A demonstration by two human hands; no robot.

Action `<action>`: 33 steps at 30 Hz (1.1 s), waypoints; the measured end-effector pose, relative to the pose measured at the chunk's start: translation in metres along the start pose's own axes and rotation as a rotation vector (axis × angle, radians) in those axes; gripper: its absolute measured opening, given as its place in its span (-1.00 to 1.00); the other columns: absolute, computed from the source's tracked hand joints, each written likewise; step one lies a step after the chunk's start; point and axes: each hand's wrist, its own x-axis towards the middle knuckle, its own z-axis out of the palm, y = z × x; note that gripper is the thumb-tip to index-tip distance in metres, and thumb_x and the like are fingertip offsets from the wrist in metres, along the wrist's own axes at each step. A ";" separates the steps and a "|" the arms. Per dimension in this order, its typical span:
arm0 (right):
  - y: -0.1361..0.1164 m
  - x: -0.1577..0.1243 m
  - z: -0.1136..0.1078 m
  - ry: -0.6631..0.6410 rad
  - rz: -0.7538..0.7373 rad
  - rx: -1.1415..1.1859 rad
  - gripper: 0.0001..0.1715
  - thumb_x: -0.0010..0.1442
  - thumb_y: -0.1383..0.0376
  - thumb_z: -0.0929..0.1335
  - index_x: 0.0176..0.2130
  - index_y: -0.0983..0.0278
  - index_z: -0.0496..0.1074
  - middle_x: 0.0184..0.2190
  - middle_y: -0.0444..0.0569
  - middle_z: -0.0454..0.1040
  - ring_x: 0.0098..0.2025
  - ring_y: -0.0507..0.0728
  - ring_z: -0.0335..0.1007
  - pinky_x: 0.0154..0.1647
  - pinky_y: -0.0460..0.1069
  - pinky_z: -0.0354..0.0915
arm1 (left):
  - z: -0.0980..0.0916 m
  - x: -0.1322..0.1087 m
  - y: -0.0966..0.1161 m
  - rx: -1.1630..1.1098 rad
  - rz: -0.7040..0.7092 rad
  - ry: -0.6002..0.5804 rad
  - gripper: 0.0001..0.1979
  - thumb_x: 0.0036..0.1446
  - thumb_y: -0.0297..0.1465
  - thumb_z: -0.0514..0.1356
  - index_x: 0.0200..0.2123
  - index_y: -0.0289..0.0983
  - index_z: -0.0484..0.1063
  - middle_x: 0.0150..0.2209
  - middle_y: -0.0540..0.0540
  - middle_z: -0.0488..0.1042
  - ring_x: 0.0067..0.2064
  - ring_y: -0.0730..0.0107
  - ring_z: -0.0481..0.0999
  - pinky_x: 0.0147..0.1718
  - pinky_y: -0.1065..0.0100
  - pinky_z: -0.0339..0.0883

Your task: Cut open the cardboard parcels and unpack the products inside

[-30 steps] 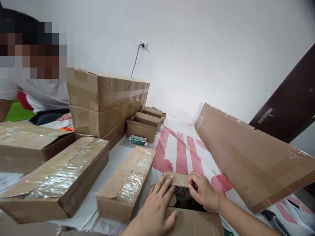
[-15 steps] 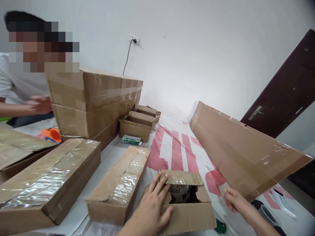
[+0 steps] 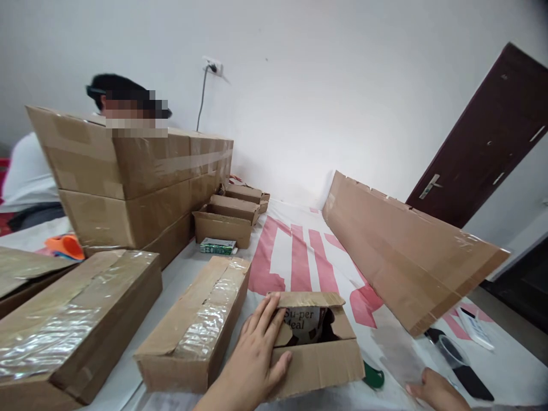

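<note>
My left hand (image 3: 257,348) lies over the left end of a small cardboard box (image 3: 319,365). Its fingers reach the far left corner, and the thumb presses on the near flap. Through the gap between the flaps shows a pale package (image 3: 303,322) with dark print, partly reading "Meal". My right hand (image 3: 439,391) is low at the right, apart from the box and cut by the bottom edge; its fingers are partly hidden. Just above it is a blurred, see-through pale patch that I cannot identify. A roll of clear tape (image 3: 451,349) lies beyond this hand.
Taped boxes (image 3: 197,319) lie to the left. Stacked cartons (image 3: 158,171) stand behind, with a person (image 3: 32,171) beyond them. Small open boxes (image 3: 222,228) and a green packet (image 3: 217,246) are at the back. A large cardboard sheet (image 3: 398,245) leans at the right. A green object (image 3: 374,377) touches the box's side.
My right hand has moved down and nearer to the bottom edge. My left hand stays on the box. The view has swung slightly right, and the other person has shifted behind the cartons.
</note>
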 end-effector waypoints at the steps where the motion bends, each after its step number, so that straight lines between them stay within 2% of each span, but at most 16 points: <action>1: 0.000 0.003 -0.004 -0.001 -0.010 0.008 -0.64 -0.37 0.05 0.40 -0.79 0.07 0.13 -0.75 -0.06 0.40 -0.58 0.33 0.48 -0.49 0.16 0.31 | 0.001 -0.002 0.001 -0.015 -0.024 0.021 -0.33 0.16 -0.33 0.13 0.33 -0.23 0.05 0.41 -0.23 -0.10 0.38 -0.14 -0.02 0.21 -0.14 0.16; 3: -0.008 0.009 -0.014 0.007 -0.056 0.036 -0.70 -0.28 0.01 0.36 -0.72 0.06 0.20 -0.67 0.00 0.46 -0.51 0.34 0.51 -0.42 0.18 0.35 | 0.004 -0.005 0.002 -0.066 -0.087 0.045 -0.20 0.16 -0.35 0.13 0.39 -0.18 -0.20 0.43 -0.24 -0.29 0.39 -0.16 -0.07 0.20 -0.14 0.17; 5: -0.031 0.010 -0.027 0.059 -0.130 0.066 -0.72 -0.10 -0.03 0.29 -0.55 0.09 0.35 -0.46 0.06 0.55 -0.33 0.32 0.54 -0.24 0.17 0.38 | 0.007 -0.007 0.003 -0.142 -0.153 0.012 -0.14 0.16 -0.35 0.13 0.39 -0.13 -0.33 0.44 -0.22 -0.42 0.39 -0.14 -0.06 0.18 -0.10 0.20; 7: -0.072 -0.001 -0.044 0.111 -0.257 0.124 -0.60 0.08 -0.05 0.20 -0.31 0.14 0.42 -0.24 0.06 0.56 -0.16 0.24 0.51 -0.06 0.11 0.36 | 0.008 -0.008 0.003 -0.218 -0.215 -0.052 -0.14 0.18 -0.33 0.12 0.39 -0.13 -0.35 0.44 -0.22 -0.42 0.39 -0.09 -0.03 0.19 -0.06 0.21; 9: -0.126 -0.023 -0.063 0.152 -0.505 0.249 -0.60 0.19 -0.01 0.21 -0.21 0.19 0.42 -0.18 0.08 0.54 -0.12 0.22 0.48 -0.04 0.10 0.34 | 0.008 -0.008 0.002 -0.268 -0.258 -0.098 -0.14 0.19 -0.30 0.12 0.39 -0.17 -0.36 0.44 -0.25 -0.35 0.39 -0.04 -0.05 0.22 -0.05 0.15; 11: -0.185 -0.050 -0.079 0.072 -0.784 0.338 -0.67 0.29 0.10 0.18 -0.18 0.20 0.41 -0.19 0.06 0.53 -0.09 0.18 0.45 -0.04 0.06 0.34 | 0.007 -0.007 0.001 -0.291 -0.272 -0.107 -0.13 0.18 -0.29 0.13 0.39 -0.21 -0.35 0.43 -0.28 -0.29 0.40 -0.02 -0.08 0.26 -0.06 0.07; 13: -0.236 -0.073 -0.088 -0.118 -1.003 0.335 -0.70 0.34 0.21 0.16 -0.15 0.20 0.42 -0.15 0.03 0.52 -0.06 0.15 0.43 -0.02 0.03 0.33 | 0.007 -0.006 -0.001 -0.305 -0.259 -0.095 -0.14 0.17 -0.32 0.15 0.39 -0.21 -0.30 0.43 -0.29 -0.26 0.40 -0.02 -0.07 0.27 -0.05 0.06; 14: -0.257 -0.080 -0.089 -0.167 -1.044 0.308 -0.71 0.33 0.25 0.17 -0.09 0.21 0.42 -0.09 0.04 0.51 -0.02 0.15 0.41 0.02 0.04 0.32 | 0.008 -0.007 -0.002 -0.312 -0.247 -0.083 -0.16 0.17 -0.34 0.16 0.39 -0.19 -0.26 0.43 -0.29 -0.25 0.39 -0.02 -0.04 0.26 -0.04 0.08; 16: -0.286 -0.085 -0.085 -0.195 -1.018 0.211 -0.66 0.30 0.30 0.20 0.01 0.24 0.40 0.00 0.08 0.48 0.07 0.19 0.37 0.11 0.09 0.26 | 0.011 -0.008 -0.004 -0.328 -0.210 -0.052 -0.19 0.17 -0.38 0.17 0.38 -0.14 -0.20 0.43 -0.29 -0.23 0.37 -0.01 0.04 0.23 0.00 0.16; 19: -0.306 -0.076 -0.072 -0.182 -0.916 0.112 -0.56 0.22 0.29 0.28 0.10 0.26 0.37 0.05 0.14 0.44 0.12 0.28 0.32 0.17 0.16 0.18 | 0.023 -0.012 -0.006 -0.313 -0.126 0.025 -0.29 0.16 -0.45 0.17 0.33 -0.07 -0.01 0.43 -0.24 -0.24 0.35 -0.01 0.10 0.18 0.03 0.26; 22: -0.310 -0.065 -0.063 -0.171 -0.872 0.074 -0.38 0.07 0.26 0.41 0.13 0.25 0.36 0.08 0.15 0.39 0.13 0.34 0.29 0.15 0.16 0.18 | 0.037 -0.017 -0.006 -0.209 -0.019 0.089 -0.46 0.12 -0.56 0.16 0.15 -0.04 0.31 0.44 -0.12 -0.33 0.38 -0.07 0.01 0.19 -0.05 0.22; 23: -0.310 -0.063 -0.062 -0.167 -0.860 0.065 -0.38 0.02 0.26 0.43 0.09 0.25 0.39 0.06 0.15 0.39 0.10 0.34 0.31 0.12 0.16 0.19 | 0.041 -0.019 -0.006 -0.172 0.007 0.097 -0.52 0.12 -0.59 0.15 0.07 -0.05 0.39 0.44 -0.09 -0.34 0.39 -0.10 -0.03 0.20 -0.08 0.19; 25: -0.309 -0.062 -0.061 -0.156 -0.851 0.074 -0.53 -0.04 0.32 0.45 -0.06 0.23 0.49 -0.05 0.10 0.42 0.02 0.32 0.34 0.03 0.14 0.23 | 0.043 -0.021 -0.005 -0.127 0.027 0.100 -0.61 0.13 -0.59 0.13 -0.04 -0.09 0.47 0.44 -0.07 -0.31 0.39 -0.11 -0.06 0.21 -0.10 0.17; 28: -0.307 -0.064 -0.061 -0.131 -0.882 0.138 -0.77 -0.07 0.40 0.44 -0.30 0.21 0.51 -0.15 0.02 0.44 -0.03 0.28 0.33 -0.04 0.12 0.19 | 0.034 -0.020 -0.005 -0.149 0.051 0.055 -0.71 0.16 -0.51 0.18 -0.05 -0.16 0.48 0.44 -0.16 -0.30 0.39 -0.11 -0.05 0.21 -0.06 0.17; 31: -0.304 -0.065 -0.060 -0.124 -0.923 0.239 -0.85 -0.07 0.40 0.44 -0.41 0.19 0.48 -0.19 -0.07 0.50 -0.05 0.22 0.34 -0.06 0.06 0.15 | 0.015 -0.014 -0.004 -0.208 0.094 -0.043 -0.64 0.02 -0.38 0.35 -0.06 -0.20 0.49 0.44 -0.20 -0.40 0.39 -0.18 -0.10 0.23 -0.06 0.13; 33: -0.302 -0.063 -0.060 -0.124 -0.910 0.322 -0.89 -0.04 0.40 0.43 -0.43 0.20 0.46 -0.30 -0.12 0.53 -0.17 0.15 0.40 -0.16 0.00 0.16 | 0.005 -0.010 -0.002 -0.203 0.054 -0.082 -0.65 -0.04 -0.45 0.37 -0.12 -0.20 0.52 0.44 -0.18 -0.40 0.38 -0.19 -0.09 0.22 -0.05 0.14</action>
